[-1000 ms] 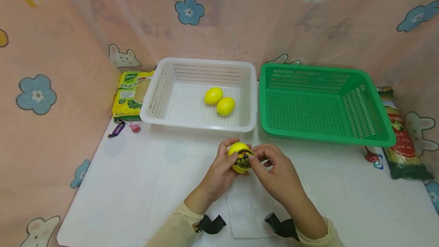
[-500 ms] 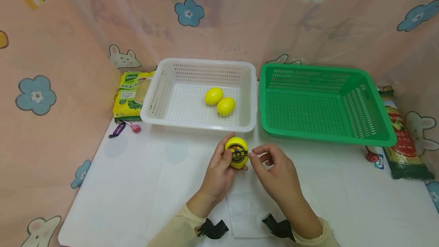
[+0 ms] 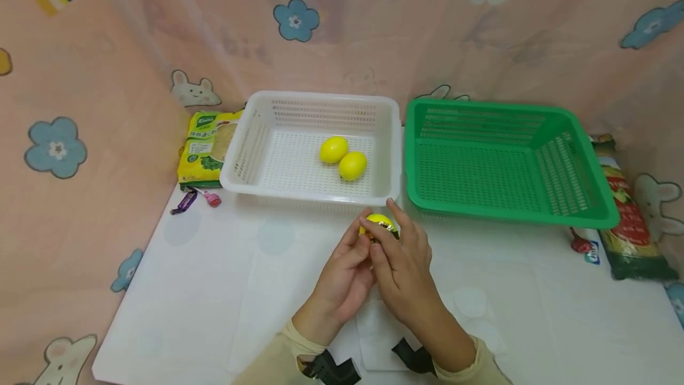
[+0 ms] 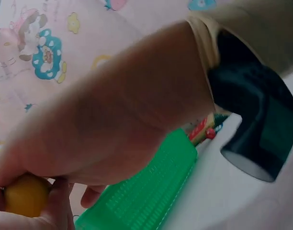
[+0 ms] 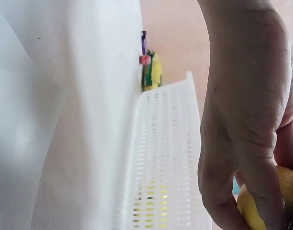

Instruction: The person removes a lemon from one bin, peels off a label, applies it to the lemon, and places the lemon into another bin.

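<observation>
**Both hands close on a stickered lemon**

The left hand point(image 3: 342, 278) and right hand point(image 3: 404, 266) together grip a yellow lemon point(image 3: 377, 223) with a dark label, held above the white table point(image 3: 214, 290) just before the white basket point(image 3: 256, 141). Two lemons point(image 3: 343, 158) lie inside it. The green basket point(image 3: 566, 195) stands beside it.

I see bare tabletop point(image 3: 224, 290) left of my hands. Ahead, the white basket point(image 3: 241, 162) wall stands near; the green basket point(image 3: 507, 210) rim blocks the right. Candies point(image 3: 195, 199) lie far left.
</observation>
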`<control>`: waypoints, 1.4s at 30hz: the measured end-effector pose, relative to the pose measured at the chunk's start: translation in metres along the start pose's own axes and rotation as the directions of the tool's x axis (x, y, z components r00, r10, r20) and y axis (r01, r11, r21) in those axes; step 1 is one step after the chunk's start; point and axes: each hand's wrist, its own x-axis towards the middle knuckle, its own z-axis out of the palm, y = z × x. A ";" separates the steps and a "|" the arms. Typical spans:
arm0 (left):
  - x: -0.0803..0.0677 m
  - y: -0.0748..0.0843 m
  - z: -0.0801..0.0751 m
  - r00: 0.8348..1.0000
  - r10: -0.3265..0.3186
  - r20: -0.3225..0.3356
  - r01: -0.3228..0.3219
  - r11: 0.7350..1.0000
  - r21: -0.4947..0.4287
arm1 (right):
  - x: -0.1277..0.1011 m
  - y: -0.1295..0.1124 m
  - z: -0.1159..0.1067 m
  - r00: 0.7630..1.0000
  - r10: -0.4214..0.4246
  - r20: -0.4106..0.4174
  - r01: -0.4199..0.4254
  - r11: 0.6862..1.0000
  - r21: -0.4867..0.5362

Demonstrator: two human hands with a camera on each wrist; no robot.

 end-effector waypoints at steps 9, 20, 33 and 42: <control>-0.001 0.006 0.003 1.000 -0.013 0.010 0.013 0.999 -0.033 | -0.004 -0.001 0.001 1.000 0.015 -0.012 -0.016 0.998 -0.058; -0.003 0.009 0.003 0.999 -0.009 0.040 0.007 0.998 0.060 | -0.004 0.011 -0.004 0.991 0.130 0.036 -0.127 0.988 -0.088; 0.051 0.038 0.041 0.901 0.388 0.194 -0.396 0.553 0.733 | -0.005 0.075 -0.080 0.967 0.255 -0.004 -0.243 0.917 -0.315; 0.157 0.029 0.090 0.958 0.218 0.185 -0.212 0.111 0.971 | 0.001 0.089 -0.082 0.982 0.187 -0.003 -0.178 0.929 -0.324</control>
